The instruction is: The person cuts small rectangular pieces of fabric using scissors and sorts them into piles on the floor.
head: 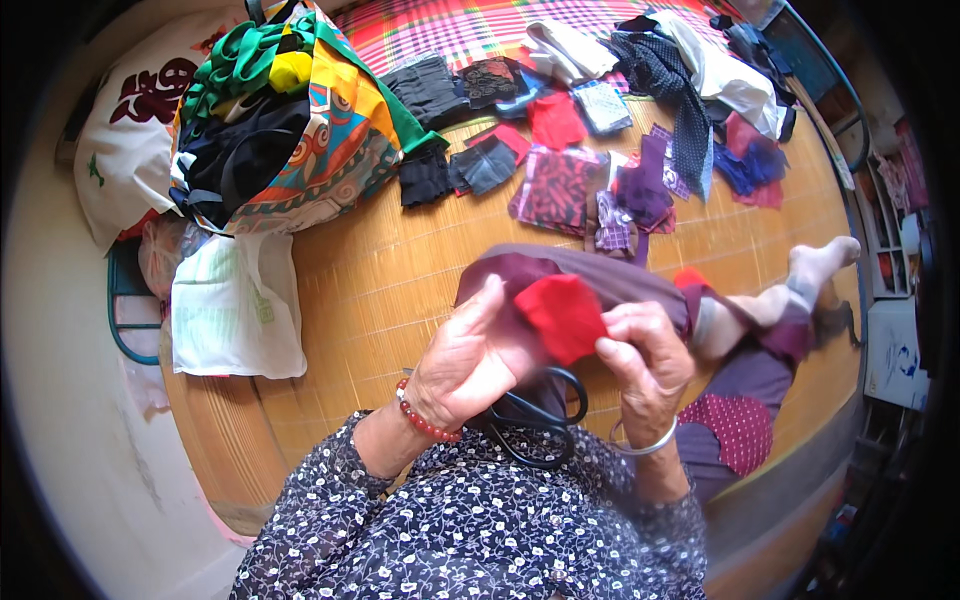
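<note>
A small piece of red cloth (pixel 564 318) is pinched at its right edge between the thumb and fingers of my right hand (pixel 651 360). My left hand (pixel 480 356) is turned palm up beside it with the thumb raised and apart. The left fingers are blurred and partly hidden near the cloth, and nothing is gripped in that palm. Black-handled scissors (pixel 536 435) lie in my lap below both hands, their blades mostly hidden behind my left wrist. My crossed legs in purple trousers (pixel 739 390) stretch to the right.
A woven mat (pixel 375 300) covers the surface under me. Folded fabric pieces (pixel 559 184), black cloths (pixel 424 90) and white garments (pixel 720 67) lie ahead. At the left stand a colourful bag of cloth (pixel 322 165) and a white plastic bag (pixel 236 307).
</note>
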`<state>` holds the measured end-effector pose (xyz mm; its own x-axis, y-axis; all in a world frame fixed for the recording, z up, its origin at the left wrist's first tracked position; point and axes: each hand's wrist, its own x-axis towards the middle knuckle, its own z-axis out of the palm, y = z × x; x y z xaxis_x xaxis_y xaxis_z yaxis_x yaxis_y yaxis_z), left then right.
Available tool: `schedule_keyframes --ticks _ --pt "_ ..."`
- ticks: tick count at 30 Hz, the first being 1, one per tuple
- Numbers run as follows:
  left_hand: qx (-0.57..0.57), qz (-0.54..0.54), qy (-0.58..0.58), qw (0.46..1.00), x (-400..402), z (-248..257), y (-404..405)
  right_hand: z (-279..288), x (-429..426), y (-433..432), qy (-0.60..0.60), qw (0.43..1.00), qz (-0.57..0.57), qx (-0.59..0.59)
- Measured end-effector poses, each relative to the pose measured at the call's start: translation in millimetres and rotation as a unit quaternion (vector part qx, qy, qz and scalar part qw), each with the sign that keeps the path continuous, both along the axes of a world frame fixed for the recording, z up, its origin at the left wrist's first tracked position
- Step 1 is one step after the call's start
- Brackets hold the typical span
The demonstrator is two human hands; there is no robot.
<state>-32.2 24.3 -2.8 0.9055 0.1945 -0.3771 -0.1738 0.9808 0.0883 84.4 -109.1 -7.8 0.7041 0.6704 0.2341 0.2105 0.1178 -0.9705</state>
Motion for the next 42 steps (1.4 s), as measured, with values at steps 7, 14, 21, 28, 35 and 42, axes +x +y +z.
schedule_keyframes --ticks 7,14,21,28,35,42 --pt "0.019 0.027 -0.078 0.996 1.4 -16.9 31.7 -11.7 29.1 -13.6 0.199 0.977 -0.075 0.023" --pt "0.173 0.082 -0.041 0.981 -2.7 -26.5 75.1 -29.2 60.4 8.2 0.193 0.978 -0.015 -0.072" --pt "0.043 0.131 -0.004 0.990 -12.4 -21.8 93.1 -34.9 63.1 37.1 0.181 0.979 -0.012 -0.090" --pt "0.036 0.127 -0.037 0.991 -10.3 -44.9 103.5 -36.4 74.1 59.0 0.179 0.977 0.010 -0.116" --pt "0.315 0.198 0.234 0.898 -32.9 -131.0 145.7 -33.8 112.1 125.2 0.116 0.986 0.066 -0.105" --pt "0.364 0.186 0.297 0.863 -49.2 -169.5 149.8 -73.5 148.8 196.4 0.209 0.978 0.003 -0.012"
